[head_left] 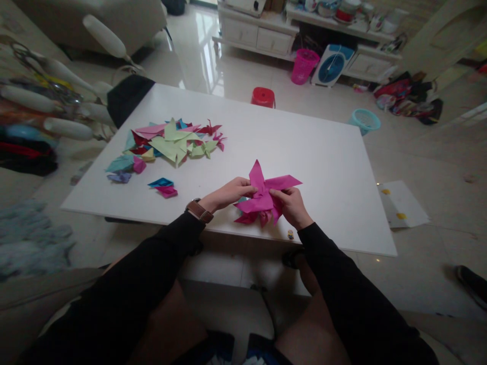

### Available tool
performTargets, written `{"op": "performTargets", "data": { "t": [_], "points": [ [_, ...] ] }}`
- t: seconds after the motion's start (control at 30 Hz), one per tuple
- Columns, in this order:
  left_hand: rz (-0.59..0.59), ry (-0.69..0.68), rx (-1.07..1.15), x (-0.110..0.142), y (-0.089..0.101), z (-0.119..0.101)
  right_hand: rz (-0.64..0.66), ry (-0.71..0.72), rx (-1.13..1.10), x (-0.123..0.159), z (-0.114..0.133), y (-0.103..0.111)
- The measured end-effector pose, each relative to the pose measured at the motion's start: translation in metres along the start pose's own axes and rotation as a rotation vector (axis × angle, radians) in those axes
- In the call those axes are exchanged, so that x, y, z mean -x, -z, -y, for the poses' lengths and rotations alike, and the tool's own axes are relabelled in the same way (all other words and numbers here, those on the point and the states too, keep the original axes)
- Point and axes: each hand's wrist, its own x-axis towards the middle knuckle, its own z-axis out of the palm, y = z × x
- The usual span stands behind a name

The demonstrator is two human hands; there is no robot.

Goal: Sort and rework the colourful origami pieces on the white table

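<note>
A magenta folded paper piece [263,196] with pointed flaps is held just above the near edge of the white table [327,152]. My left hand [228,194], with a brown watch at the wrist, pinches its left side. My right hand [291,205] grips its right side, fingers closed on the folds. A few more folded magenta pieces lie under it by the table edge.
A heap of coloured papers and folded cranes [171,142] lies at the table's far left, with a blue and pink piece [163,186] nearer. A red stool [263,96], pink bin [303,65], fan [330,65] and teal basket [364,120] stand beyond.
</note>
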Motion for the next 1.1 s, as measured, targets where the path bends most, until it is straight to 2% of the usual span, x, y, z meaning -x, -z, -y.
{"op": "performTargets", "data": {
  "t": [0.13, 0.37, 0.63, 0.8, 1.03, 1.1],
  "points": [
    [-0.071, 0.039, 0.075, -0.0002, -0.0002, 0.0017, 0.004, 0.005, 0.055, 0.0009, 0.0007, 0.0006],
    [-0.087, 0.098, -0.040, 0.0065, -0.0082, 0.0039, 0.047, 0.021, 0.124, 0.0042, 0.0014, -0.0016],
    [-0.141, 0.097, 0.028, 0.0020, -0.0044, 0.0100, -0.045, -0.057, -0.117, -0.0001, 0.0082, -0.0045],
    [-0.165, 0.091, -0.014, 0.0039, -0.0040, 0.0069, 0.079, -0.027, 0.067, 0.0033, 0.0084, -0.0022],
    [-0.168, 0.137, -0.090, 0.0055, -0.0063, 0.0041, 0.042, 0.020, 0.175, 0.0039, 0.0072, -0.0037],
    [-0.145, 0.110, -0.078, 0.0039, -0.0035, 0.0032, 0.029, 0.037, 0.188, 0.0022, 0.0070, -0.0012]
  ]
}}
